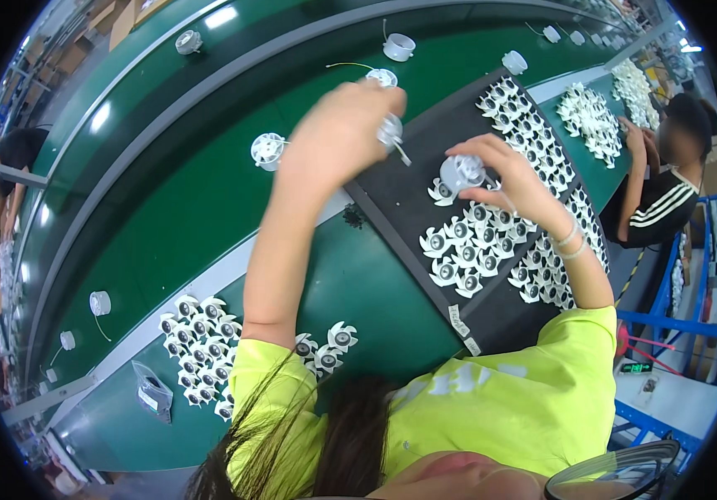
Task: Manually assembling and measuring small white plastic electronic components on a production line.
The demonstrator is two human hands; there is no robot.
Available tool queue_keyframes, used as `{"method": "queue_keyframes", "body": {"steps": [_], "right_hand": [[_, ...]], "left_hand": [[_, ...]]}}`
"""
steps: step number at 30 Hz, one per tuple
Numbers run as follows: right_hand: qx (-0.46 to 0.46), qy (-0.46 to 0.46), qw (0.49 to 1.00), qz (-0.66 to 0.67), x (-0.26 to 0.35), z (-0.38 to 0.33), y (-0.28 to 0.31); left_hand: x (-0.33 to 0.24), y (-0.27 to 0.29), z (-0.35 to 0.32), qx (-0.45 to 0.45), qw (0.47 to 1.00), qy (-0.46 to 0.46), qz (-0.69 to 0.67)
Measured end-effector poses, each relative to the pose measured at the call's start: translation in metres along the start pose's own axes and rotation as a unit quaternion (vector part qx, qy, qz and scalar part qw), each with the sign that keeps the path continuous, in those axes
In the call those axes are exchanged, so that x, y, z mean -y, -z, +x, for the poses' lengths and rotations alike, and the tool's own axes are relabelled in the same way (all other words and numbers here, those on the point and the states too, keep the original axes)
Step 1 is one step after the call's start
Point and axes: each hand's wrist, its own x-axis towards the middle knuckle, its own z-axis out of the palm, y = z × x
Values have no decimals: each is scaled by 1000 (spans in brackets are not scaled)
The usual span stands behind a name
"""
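Fingers (468, 155) around white fan part (461, 172); clear bag (153, 390) at left.

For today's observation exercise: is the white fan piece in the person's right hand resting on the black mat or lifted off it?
Lifted: the right hand pinches the white fan piece above the black mat.
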Motion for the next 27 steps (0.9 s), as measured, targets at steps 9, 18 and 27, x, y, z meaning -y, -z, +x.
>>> {"method": "queue_keyframes", "body": {"steps": [9, 18, 27], "right_hand": [[5, 39, 999, -34, -2, -10, -44], [-98, 35, 994, -21, -7, 82, -18], [-42, 83, 982, -167, -81, 205, -38]], "left_hand": [[61, 11, 4, 27, 937, 326, 120], [53, -20, 20, -64, 982, 125, 130], [64, -47, 23, 28, 982, 115, 146]]}}
